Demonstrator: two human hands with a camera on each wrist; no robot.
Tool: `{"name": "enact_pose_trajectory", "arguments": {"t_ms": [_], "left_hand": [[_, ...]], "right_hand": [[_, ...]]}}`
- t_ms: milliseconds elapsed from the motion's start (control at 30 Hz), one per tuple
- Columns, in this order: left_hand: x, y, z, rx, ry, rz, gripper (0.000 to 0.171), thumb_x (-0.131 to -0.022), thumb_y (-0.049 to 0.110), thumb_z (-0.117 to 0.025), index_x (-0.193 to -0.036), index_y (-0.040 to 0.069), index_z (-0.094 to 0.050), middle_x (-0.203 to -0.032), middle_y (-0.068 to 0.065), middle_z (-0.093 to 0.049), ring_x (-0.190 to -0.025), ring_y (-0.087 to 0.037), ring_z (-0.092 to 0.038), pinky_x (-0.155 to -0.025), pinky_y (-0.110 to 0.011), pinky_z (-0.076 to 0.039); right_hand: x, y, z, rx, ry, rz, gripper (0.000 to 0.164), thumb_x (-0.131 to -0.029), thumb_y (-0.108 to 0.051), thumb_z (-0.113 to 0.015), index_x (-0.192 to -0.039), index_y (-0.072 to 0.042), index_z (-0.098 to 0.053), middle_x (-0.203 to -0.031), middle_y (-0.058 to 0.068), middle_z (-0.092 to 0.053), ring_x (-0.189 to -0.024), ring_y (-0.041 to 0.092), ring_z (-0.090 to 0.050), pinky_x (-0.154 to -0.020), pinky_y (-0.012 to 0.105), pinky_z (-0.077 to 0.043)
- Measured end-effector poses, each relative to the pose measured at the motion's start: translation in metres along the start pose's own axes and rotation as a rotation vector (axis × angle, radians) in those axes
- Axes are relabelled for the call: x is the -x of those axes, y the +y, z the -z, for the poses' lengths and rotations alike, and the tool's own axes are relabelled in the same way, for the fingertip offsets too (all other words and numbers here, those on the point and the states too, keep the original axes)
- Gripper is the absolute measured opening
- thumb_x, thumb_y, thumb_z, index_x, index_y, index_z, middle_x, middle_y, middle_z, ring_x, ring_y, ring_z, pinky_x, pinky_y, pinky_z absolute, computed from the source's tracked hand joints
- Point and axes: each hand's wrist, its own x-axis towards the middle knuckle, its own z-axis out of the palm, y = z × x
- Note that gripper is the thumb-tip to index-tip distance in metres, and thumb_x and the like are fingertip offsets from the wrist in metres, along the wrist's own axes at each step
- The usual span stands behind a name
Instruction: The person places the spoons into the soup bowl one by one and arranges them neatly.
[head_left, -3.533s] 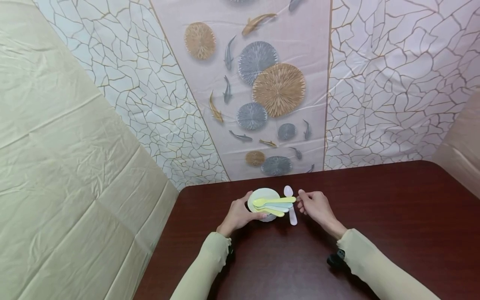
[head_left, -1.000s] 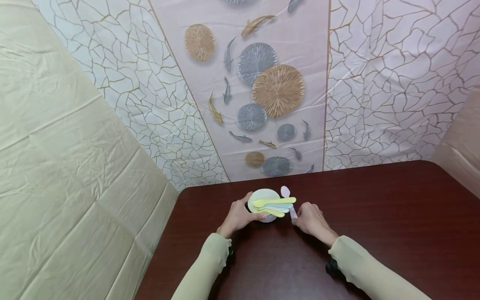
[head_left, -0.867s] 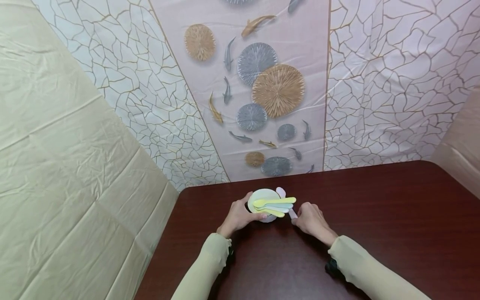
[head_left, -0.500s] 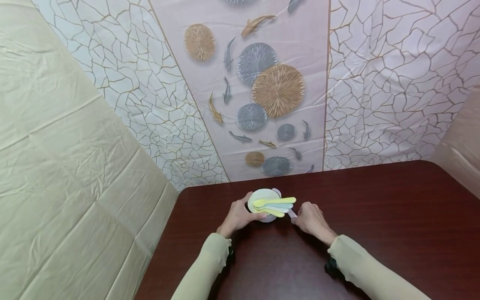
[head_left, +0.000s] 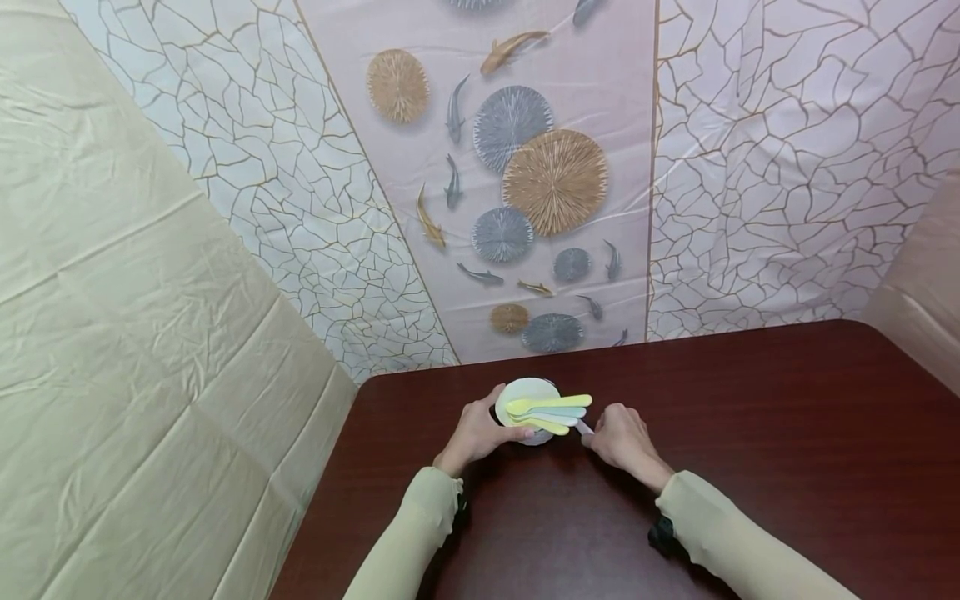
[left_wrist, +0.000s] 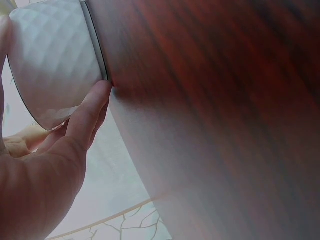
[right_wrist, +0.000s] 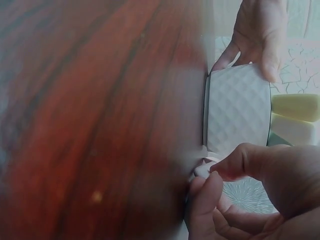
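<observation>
My left hand (head_left: 477,427) holds a small white bowl (head_left: 534,387) round its side, near the far edge of the table. The bowl's outer wall (left_wrist: 55,55) has a quilted diamond pattern. Inside lean several spoons: an upper yellow spoon (head_left: 558,402), a pale blue spoon (head_left: 564,412), a whitish one and a lower yellow spoon (head_left: 553,427). Their handles stick out to the right. Just right of the bowl, my right hand (head_left: 624,440) pinches the handle of a pale pink spoon (right_wrist: 202,170) low by the tabletop. The bowl hides that spoon's head.
A dark reddish-brown table (head_left: 765,467) lies beneath both hands. Behind it hangs a patterned cloth (head_left: 555,250) with fish and round motifs. A beige cloth (head_left: 150,375) covers the left side.
My right hand has come down from beside the upper yellow handle onto the pink spoon's handle. That spoon's head has swung left, out of sight at the bowl. My left hand stays put.
</observation>
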Motion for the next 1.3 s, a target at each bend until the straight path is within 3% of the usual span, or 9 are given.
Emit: {"name": "enact_pose_trajectory", "arguments": {"t_ms": [333, 600, 833, 1033, 1100, 1300], "left_hand": [[0.001, -0.001, -0.001, 0.005, 0.001, -0.007, 0.111, -0.082, 0.048, -0.096, -0.167, 0.003, -0.042, -0.161, -0.020, -0.059, -0.150, -0.035, -0.057, -0.121, -0.056, -0.049], [0.000, -0.001, -0.001, -0.008, 0.005, -0.019, 0.110, -0.081, 0.047, -0.096, -0.167, 0.002, -0.043, -0.159, -0.020, -0.061, -0.148, -0.034, -0.059, -0.120, -0.055, -0.050], [0.000, 0.000, 0.000, -0.007, 0.004, -0.013, 0.110, -0.081, 0.048, -0.096, -0.167, 0.003, -0.042, -0.160, -0.020, -0.060, -0.148, -0.035, -0.058, -0.120, -0.055, -0.050], [0.000, 0.001, 0.001, 0.002, 0.001, 0.004, 0.109, -0.081, 0.049, -0.096, -0.168, 0.008, -0.043, -0.161, -0.019, -0.060, -0.150, -0.035, -0.057, -0.122, -0.054, -0.049], [0.000, 0.001, 0.001, -0.004, 0.003, 0.003, 0.110, -0.081, 0.049, -0.096, -0.168, 0.008, -0.043, -0.161, -0.019, -0.060, -0.150, -0.035, -0.057, -0.122, -0.054, -0.049], [0.000, 0.000, 0.000, -0.022, 0.005, -0.007, 0.108, -0.082, 0.049, -0.095, -0.168, 0.007, -0.043, -0.161, -0.020, -0.059, -0.151, -0.036, -0.056, -0.122, -0.055, -0.049]], "right_hand": [[0.001, 0.001, 0.000, -0.018, 0.021, 0.011, 0.054, -0.090, -0.020, -0.084, -0.049, -0.019, -0.048, -0.049, -0.008, -0.037, -0.049, 0.010, -0.037, -0.051, 0.025, -0.035], [0.003, 0.001, 0.001, -0.041, 0.026, -0.019, 0.041, -0.090, -0.019, -0.086, -0.056, -0.014, -0.063, -0.051, -0.002, -0.064, -0.050, 0.013, -0.061, -0.052, 0.026, -0.044], [0.003, 0.001, 0.003, -0.069, 0.024, -0.016, 0.030, -0.089, -0.016, -0.084, -0.063, -0.008, -0.072, -0.051, -0.002, -0.067, -0.049, 0.012, -0.067, -0.051, 0.026, -0.047], [0.001, 0.006, 0.005, -0.039, 0.078, 0.042, 0.016, -0.087, -0.018, -0.085, -0.084, -0.003, -0.080, -0.075, 0.007, -0.077, -0.069, 0.021, -0.068, -0.063, 0.033, -0.051], [0.000, 0.008, 0.006, -0.038, 0.099, 0.068, 0.019, -0.086, -0.018, -0.084, -0.094, 0.000, -0.083, -0.085, 0.010, -0.079, -0.076, 0.025, -0.069, -0.068, 0.037, -0.054], [-0.012, 0.026, -0.003, -0.059, 0.145, 0.128, 0.023, -0.086, -0.021, -0.083, -0.095, 0.000, -0.085, -0.084, 0.012, -0.079, -0.074, 0.027, -0.066, -0.066, 0.039, -0.053]]}}
